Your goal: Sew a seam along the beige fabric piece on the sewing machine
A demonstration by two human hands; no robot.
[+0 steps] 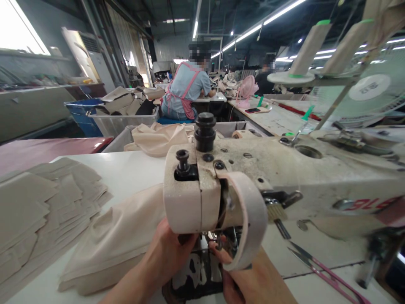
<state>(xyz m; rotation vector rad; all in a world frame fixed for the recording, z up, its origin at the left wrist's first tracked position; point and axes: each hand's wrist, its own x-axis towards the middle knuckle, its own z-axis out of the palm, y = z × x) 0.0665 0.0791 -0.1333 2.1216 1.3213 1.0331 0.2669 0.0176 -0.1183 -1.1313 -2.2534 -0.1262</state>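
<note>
Two hands sit close together under the head of the sewing machine [221, 198], and I read the needle area as lying straight ahead of both, just past the fingertips. My left hand [169, 253] is curled with its fingers tucked up under the machine head, pressing on the beige fabric [117, 245]; whether it pinches the cloth or only rests on it I cannot tell. My right hand [240, 274] comes in from the lower right, fingers bent narrow toward the presser foot region, which the curved guard [249, 219] partly hides. The right hand is the nearer of the two to the needle. The fabric trails away to the left across the white bench [126, 173], its long axis running left and toward me. Farther left lies a stack of cut pieces [41, 211]. Thread snips [319, 266] lie on the bench well to the right.
</note>
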